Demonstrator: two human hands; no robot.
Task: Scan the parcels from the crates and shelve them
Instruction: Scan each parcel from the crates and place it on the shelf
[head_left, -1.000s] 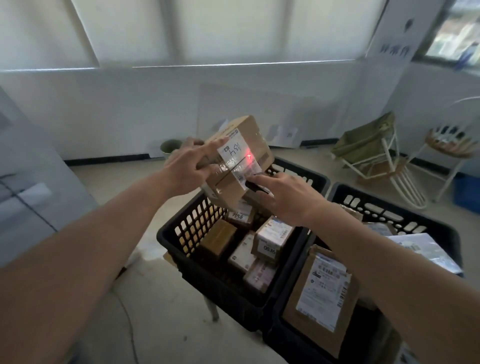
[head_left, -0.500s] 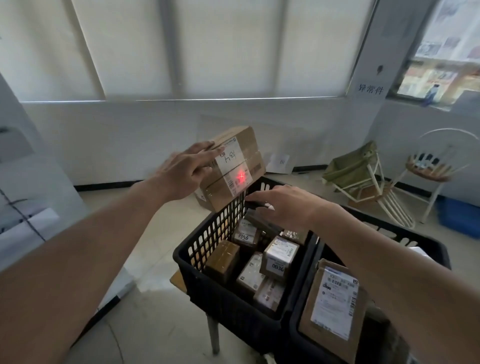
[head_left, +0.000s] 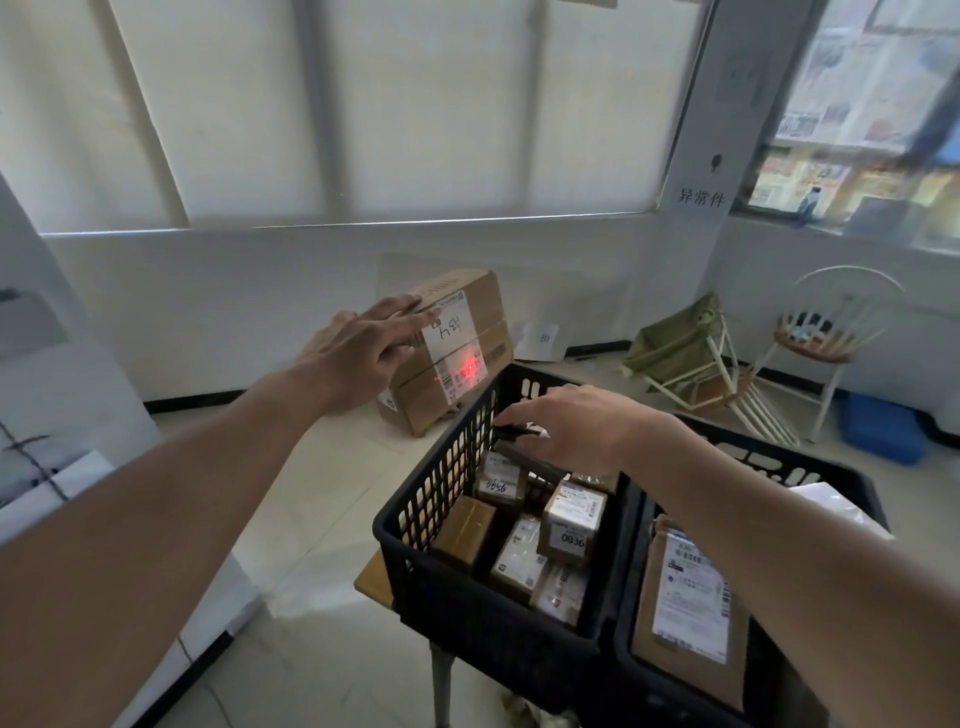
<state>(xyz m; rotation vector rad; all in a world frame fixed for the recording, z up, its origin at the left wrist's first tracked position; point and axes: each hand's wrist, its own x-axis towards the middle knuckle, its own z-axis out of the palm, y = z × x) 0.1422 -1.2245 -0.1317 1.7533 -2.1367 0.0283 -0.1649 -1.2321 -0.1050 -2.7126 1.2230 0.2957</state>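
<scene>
A rectangular cardboard box (head_left: 451, 349), taped, with a red dot of light on its white label, is in the air beside the black lattice crate (head_left: 457, 525). The left hand (head_left: 358, 356) holds it with spread fingers. The right hand (head_left: 571, 423), over the crate, seems to pinch a small dark scanner (head_left: 514, 430).
</scene>
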